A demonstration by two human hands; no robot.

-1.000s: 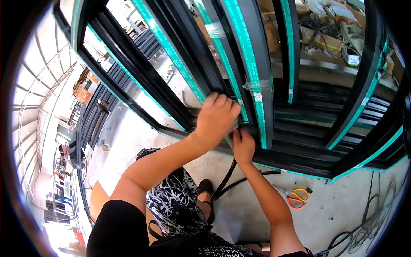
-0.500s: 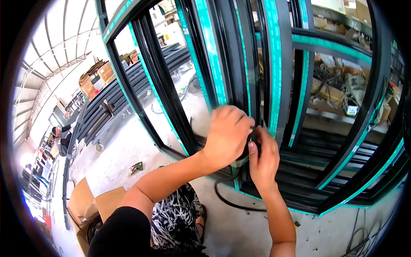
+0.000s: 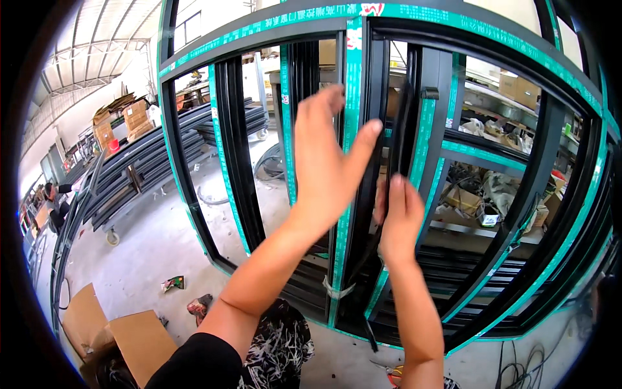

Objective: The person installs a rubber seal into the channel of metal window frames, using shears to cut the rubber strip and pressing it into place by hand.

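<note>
In front of me stands a dark aluminium window frame point(image 3: 295, 26) with green protective tape along its bars. My left hand point(image 3: 327, 159) is raised before the middle upright, its fingers apart and slightly blurred, holding nothing. Lower and to its right, my right hand point(image 3: 403, 217) pinches a black rubber strip point(image 3: 403, 123) against an upright, thumb and fingers partly hidden behind it. The strip rises along the upright above this hand. A loose black end point(image 3: 370, 334) hangs near the frame's bottom; whether it is the same strip I cannot tell.
An open cardboard box point(image 3: 139, 337) stands at lower left. A small packet point(image 3: 173, 283) and pliers point(image 3: 392, 371) lie on the floor. Dark profiles point(image 3: 155, 162) are stacked on a wheeled rack, with a person point(image 3: 58, 204) beyond. Loaded shelves point(image 3: 499, 175) stand behind the frame; cables point(image 3: 525, 363) lie lower right.
The view has shifted, showing the frame's top rail. My hands, close together low on the upright before, are now apart: the left has lifted and opened, while the right stays by the upright.
</note>
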